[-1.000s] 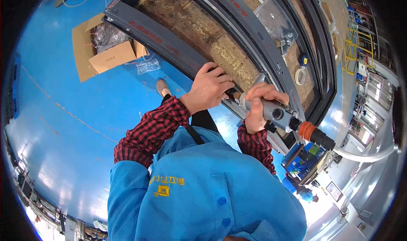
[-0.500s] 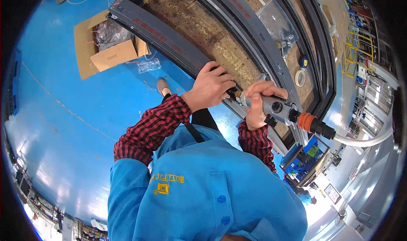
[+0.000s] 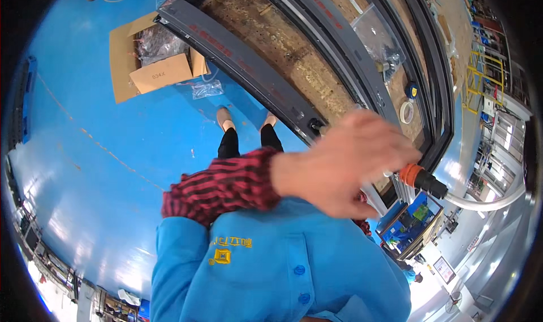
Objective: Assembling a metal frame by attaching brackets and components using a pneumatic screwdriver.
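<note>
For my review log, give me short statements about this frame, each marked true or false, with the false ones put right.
1. The left hand looks blurred. True.
2. The cardboard box is shut. False: the cardboard box stands open on the blue floor.
3. A pale hose leads from the black fitting. True.
4. The right hand is fully visible. False: it cannot be made out behind the left hand.
5. The tape roll lies near the tape measure. True.

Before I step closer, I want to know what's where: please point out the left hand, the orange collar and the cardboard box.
Left hand [image 3: 345, 163]: head view, its blurred back.
Orange collar [image 3: 410, 175]: head view, its side.
Cardboard box [image 3: 161, 74]: head view, its folded-out flap.
</note>
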Action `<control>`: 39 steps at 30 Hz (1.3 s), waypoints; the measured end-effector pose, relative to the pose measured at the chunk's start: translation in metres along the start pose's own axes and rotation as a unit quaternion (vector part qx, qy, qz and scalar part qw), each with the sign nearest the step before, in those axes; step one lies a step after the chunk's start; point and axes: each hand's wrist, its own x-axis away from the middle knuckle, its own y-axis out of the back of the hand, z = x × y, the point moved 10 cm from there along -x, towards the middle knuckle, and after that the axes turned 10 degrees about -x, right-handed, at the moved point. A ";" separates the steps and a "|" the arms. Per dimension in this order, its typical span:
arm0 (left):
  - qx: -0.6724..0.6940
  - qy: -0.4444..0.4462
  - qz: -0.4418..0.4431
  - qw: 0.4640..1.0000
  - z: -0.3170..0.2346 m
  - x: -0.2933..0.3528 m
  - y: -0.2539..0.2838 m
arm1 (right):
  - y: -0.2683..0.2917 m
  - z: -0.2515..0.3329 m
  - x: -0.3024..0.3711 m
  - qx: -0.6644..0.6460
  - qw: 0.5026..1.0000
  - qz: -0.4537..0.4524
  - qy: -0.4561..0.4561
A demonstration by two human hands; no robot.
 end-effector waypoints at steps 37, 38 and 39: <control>-0.099 -0.026 -0.042 0.994 -0.007 0.004 -0.042 | -0.015 0.020 -0.003 -0.036 0.999 0.017 0.017; -0.095 -0.021 -0.035 0.995 -0.006 0.004 -0.041 | -0.021 0.026 -0.006 -0.061 0.997 -0.023 0.033; -0.091 -0.015 -0.028 0.995 -0.005 0.003 -0.040 | -0.018 0.030 -0.005 -0.086 0.993 -0.063 0.050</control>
